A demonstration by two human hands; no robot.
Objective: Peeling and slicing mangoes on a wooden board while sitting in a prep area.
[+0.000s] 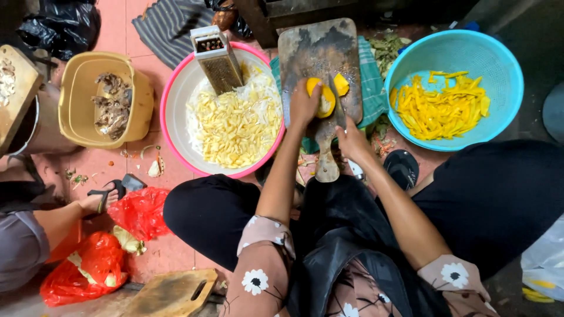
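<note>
On a worn wooden cutting board (pixel 317 47) lies a yellow bell pepper (pixel 326 100), cut so that a smaller piece (pixel 341 84) sits just to its right. My left hand (pixel 303 104) presses on the pepper from the left. My right hand (pixel 351 141) grips a knife (pixel 337 103) whose blade stands between the two pepper pieces. The board lies on a green checked cloth (pixel 371 82) on the floor in front of my crossed legs.
A blue basket (pixel 505 64) with yellow pepper strips is at the right. A pink-rimmed basin (pixel 176 105) with pale chopped pieces and a metal grater (pixel 217 58) is at the left. Farther left are a yellow tub (pixel 82 76), red bags (pixel 141 211), another person's foot (pixel 97 202) and a spare board (pixel 173 293).
</note>
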